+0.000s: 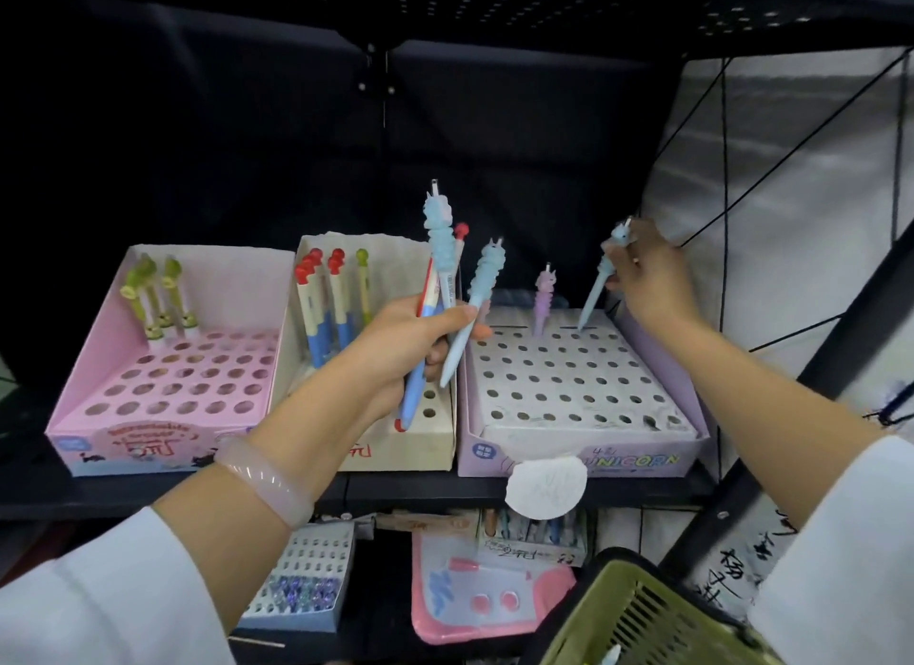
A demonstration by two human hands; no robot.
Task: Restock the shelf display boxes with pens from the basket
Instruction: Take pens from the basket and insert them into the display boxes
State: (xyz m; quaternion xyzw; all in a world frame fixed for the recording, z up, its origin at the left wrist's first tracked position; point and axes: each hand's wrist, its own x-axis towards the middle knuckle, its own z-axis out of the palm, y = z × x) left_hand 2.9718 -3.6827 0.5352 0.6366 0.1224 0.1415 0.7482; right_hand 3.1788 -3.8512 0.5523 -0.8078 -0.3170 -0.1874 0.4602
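Note:
Three display boxes stand on the black shelf: a pink box (84, 367) with green-topped pens at its back left, a cream box (435, 437) with red-topped pens, and a purple unicorn box (583, 459) holding one purple pen (543, 298). My left hand (410, 348) grips a bunch of pens (447, 278), blue unicorn ones and a red-topped one, in front of the cream box. My right hand (648, 278) pinches the top of a blue unicorn pen (596, 293), its tip in a back-row hole of the purple box. The green basket (638, 615) sits at bottom right.
A lower shelf holds a white box with purple-tipped items (301, 580), a pink packet (475, 595) and another pen box (534, 531). A round white tag (546, 486) hangs from the purple box's front. A black diagonal frame bar (811, 377) runs along the right.

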